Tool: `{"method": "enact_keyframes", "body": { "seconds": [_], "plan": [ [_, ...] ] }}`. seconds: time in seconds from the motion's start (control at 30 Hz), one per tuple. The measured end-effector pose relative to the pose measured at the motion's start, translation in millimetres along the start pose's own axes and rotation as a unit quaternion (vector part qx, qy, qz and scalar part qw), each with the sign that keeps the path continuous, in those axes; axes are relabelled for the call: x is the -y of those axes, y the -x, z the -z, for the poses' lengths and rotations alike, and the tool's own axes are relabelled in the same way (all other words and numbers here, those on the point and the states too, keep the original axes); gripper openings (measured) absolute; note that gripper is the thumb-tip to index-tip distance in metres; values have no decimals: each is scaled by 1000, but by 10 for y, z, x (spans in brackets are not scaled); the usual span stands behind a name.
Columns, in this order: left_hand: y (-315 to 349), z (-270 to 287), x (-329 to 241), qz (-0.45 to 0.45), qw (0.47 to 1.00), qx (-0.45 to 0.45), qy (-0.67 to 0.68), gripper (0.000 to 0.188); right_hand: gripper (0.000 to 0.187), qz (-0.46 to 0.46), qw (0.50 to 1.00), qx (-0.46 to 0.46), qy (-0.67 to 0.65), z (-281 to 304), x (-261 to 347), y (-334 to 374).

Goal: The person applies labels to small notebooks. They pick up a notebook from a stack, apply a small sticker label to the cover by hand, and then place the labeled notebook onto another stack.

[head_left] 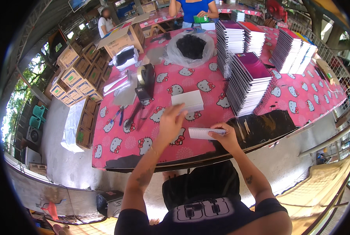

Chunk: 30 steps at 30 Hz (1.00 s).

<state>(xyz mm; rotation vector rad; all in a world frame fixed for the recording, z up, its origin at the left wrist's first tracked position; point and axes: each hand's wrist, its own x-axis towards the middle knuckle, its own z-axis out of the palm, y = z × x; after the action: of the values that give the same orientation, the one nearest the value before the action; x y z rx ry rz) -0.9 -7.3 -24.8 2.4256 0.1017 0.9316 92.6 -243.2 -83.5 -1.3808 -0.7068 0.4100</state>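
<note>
My right hand [226, 138] grips a small pad of loose white sheets [200, 133] by its right end, just above the table's near edge. Punched holes seem to run along the pad's long edge. Slightly farther off lies a block of white paper [187, 100] with a row of holes along its side. My left hand [172, 119] is at the front left corner of that block, fingers stretched out and apart; whether they touch it is hard to tell. To the right, spiral notebooks with purple covers [248, 80] stand in a tall stack.
A pink patterned cloth [143, 133] covers the table. A black tape dispenser [144, 84], pliers [121, 116], a plastic bag of black coils [190, 47] and more notebook stacks [286, 51] surround the work area. Cartons [79, 72] are piled left. A co-worker [194, 11] stands across the table.
</note>
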Motion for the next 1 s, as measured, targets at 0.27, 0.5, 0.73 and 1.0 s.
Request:
{"method": "enact_keyframes", "body": {
  "seconds": [0.27,0.5,0.73,1.0],
  "plan": [
    [-420,-106,600,4,991,131,-32,28,25,14,1000,1,-25,-31,-82,62],
    [-535,-56,512,13,988,116,-99,12,24,4,1000,13,-24,-40,-58,57],
    [-244,475,-696,-170,982,-30,-72,24,59,-7,987,53,-152,59,-98,44],
    [497,-267,-579,-200,971,-40,-127,37,48,34,990,62,-120,46,-38,53]
  ]
}}
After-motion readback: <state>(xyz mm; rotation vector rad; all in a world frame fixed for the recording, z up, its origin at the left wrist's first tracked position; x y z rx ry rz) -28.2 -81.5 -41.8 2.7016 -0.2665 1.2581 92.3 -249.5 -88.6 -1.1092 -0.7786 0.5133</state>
